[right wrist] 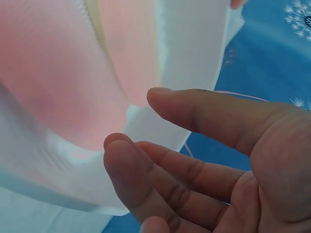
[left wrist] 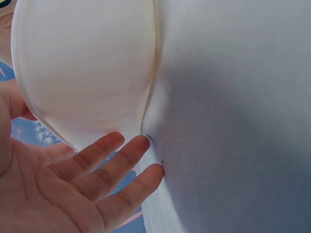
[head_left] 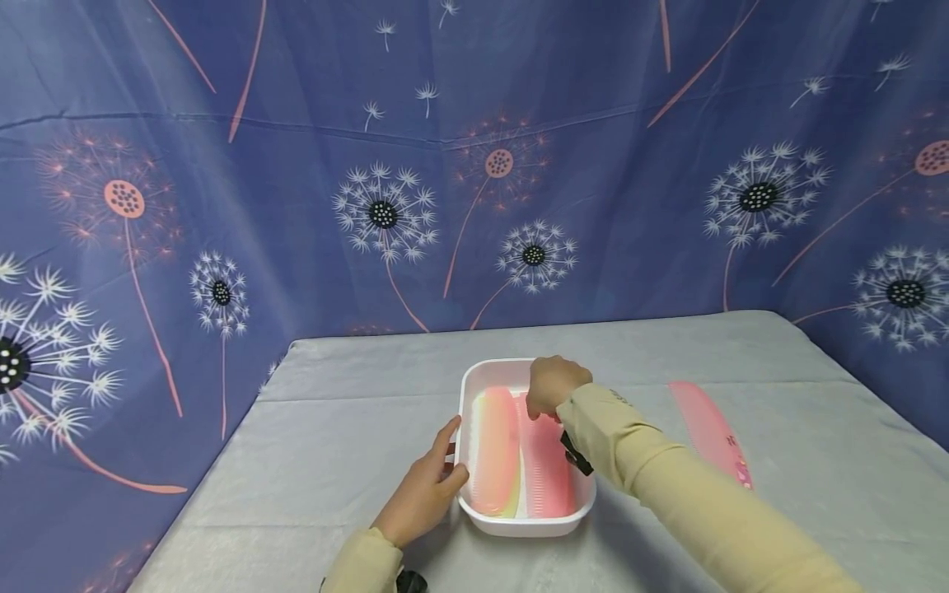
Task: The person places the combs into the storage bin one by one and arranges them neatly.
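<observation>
A white plastic box stands on the table with combs inside. On its left side lies a pale pink comb with a yellowish comb edge showing beneath it; a deeper pink comb lies at the right. My left hand rests against the box's left wall, thumb by the rim; the left wrist view has its fingers extended along the outside. Over the far right end of the box is my right hand. In the right wrist view its thumb and fingers are apart, holding nothing, near the pink comb's end.
Another pink comb with a patterned end lies on the table right of the box, beyond the right forearm. A grey-white cloth covers the table. Behind hangs a blue dandelion-print curtain.
</observation>
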`<act>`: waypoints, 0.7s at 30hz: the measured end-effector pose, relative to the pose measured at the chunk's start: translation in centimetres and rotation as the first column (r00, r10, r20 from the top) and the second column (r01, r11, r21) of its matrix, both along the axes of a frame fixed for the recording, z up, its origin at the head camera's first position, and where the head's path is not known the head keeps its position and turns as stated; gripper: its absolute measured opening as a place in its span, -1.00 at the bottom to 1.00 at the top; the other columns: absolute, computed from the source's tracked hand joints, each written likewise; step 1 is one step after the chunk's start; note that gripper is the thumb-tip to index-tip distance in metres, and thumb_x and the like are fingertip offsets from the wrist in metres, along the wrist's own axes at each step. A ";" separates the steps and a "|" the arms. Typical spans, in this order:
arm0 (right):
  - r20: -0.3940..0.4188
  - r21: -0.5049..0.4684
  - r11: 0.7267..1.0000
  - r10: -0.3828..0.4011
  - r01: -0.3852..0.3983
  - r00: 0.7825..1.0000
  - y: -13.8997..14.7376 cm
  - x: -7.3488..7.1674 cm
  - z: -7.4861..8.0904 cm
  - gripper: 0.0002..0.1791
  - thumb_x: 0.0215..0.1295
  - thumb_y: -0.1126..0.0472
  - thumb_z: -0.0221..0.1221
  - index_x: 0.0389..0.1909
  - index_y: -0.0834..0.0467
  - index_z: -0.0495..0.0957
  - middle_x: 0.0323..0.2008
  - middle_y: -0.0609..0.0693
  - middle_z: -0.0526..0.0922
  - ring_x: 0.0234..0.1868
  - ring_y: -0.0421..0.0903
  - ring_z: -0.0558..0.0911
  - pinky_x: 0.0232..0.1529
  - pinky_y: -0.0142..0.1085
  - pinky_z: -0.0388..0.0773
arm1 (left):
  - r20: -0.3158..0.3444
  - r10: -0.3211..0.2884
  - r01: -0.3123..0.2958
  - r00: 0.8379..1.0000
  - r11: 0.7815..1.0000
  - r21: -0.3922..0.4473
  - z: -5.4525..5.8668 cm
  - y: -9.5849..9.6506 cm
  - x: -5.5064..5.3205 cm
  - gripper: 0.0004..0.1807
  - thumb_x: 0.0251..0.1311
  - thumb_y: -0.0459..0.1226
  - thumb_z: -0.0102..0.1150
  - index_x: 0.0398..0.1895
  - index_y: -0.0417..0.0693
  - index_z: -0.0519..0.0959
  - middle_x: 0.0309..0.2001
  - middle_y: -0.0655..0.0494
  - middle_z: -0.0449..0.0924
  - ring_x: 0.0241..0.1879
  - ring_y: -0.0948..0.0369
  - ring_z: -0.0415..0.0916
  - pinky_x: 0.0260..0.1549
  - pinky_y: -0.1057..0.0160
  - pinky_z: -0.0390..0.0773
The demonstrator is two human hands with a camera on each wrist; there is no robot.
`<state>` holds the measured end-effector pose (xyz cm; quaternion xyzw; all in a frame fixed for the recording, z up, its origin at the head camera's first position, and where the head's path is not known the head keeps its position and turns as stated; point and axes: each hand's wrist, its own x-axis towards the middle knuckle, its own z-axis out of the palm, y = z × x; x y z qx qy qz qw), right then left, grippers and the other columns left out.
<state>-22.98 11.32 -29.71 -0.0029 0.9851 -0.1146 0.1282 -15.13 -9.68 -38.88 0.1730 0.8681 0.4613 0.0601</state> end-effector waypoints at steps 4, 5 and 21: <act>-0.012 -0.030 1.000 0.004 -0.005 1.000 0.5 0.4 0.5 -0.81 0.11 0.19 0.42 -0.49 0.13 0.58 -0.68 -0.01 0.61 -0.66 -0.16 0.54 -0.40 -0.24 0.50 | 0.008 -0.001 0.001 1.000 1.000 -0.001 0.0 0.0 0.0 -0.23 0.40 -0.25 -0.09 0.63 -0.18 -0.04 0.30 -0.46 0.37 0.11 -0.17 0.57 0.07 -0.22 0.51; -0.013 -0.038 0.999 0.003 -0.004 1.000 0.7 0.5 0.6 -0.81 0.12 0.18 0.41 -0.49 0.13 0.58 -0.66 0.01 0.64 -0.65 -0.15 0.56 -0.39 -0.23 0.50 | 0.010 -0.001 0.001 1.000 1.000 -0.002 0.0 0.0 0.0 -0.23 0.40 -0.25 -0.09 0.63 -0.18 -0.04 0.30 -0.47 0.37 0.11 -0.17 0.56 0.08 -0.22 0.50; -0.027 -0.245 0.968 0.046 -0.051 0.999 4.6 1.4 2.0 -0.81 0.22 0.11 0.33 -0.35 0.17 0.75 -0.51 0.04 0.66 -0.46 -0.03 0.67 -0.37 -0.19 0.49 | -0.006 0.008 -0.008 1.000 1.000 0.001 0.0 -0.1 0.2 -0.24 0.39 -0.26 -0.08 0.62 -0.17 -0.02 0.30 -0.45 0.38 0.12 -0.18 0.56 0.11 -0.24 0.47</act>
